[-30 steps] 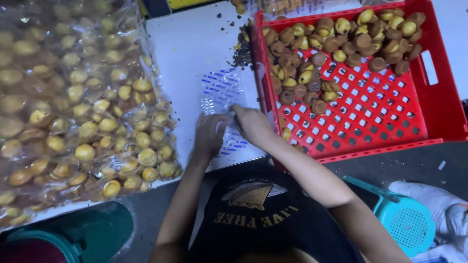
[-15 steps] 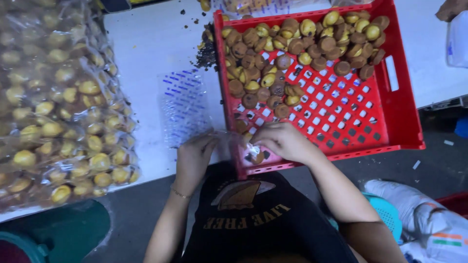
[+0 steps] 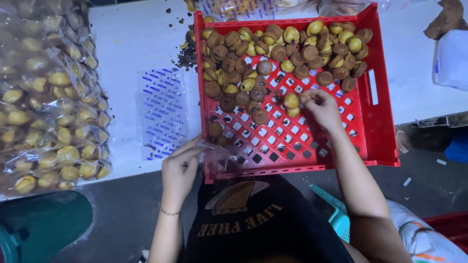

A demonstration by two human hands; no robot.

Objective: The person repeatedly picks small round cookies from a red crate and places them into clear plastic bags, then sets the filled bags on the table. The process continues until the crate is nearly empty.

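Reaching into the red crate, frame centre: right hand, fingers pinched on a yellow cake. Left hand, lower left of centre, fingers loosely closed on a clear bag at the crate's near edge. Packed bags fill the frame's left side.

Red plastic crate with smooth lattice floor. Matt brown and yellow baked cakes. Glossy, crinkled clear plastic bags. Smooth white tabletop. Thin clear film in left hand.
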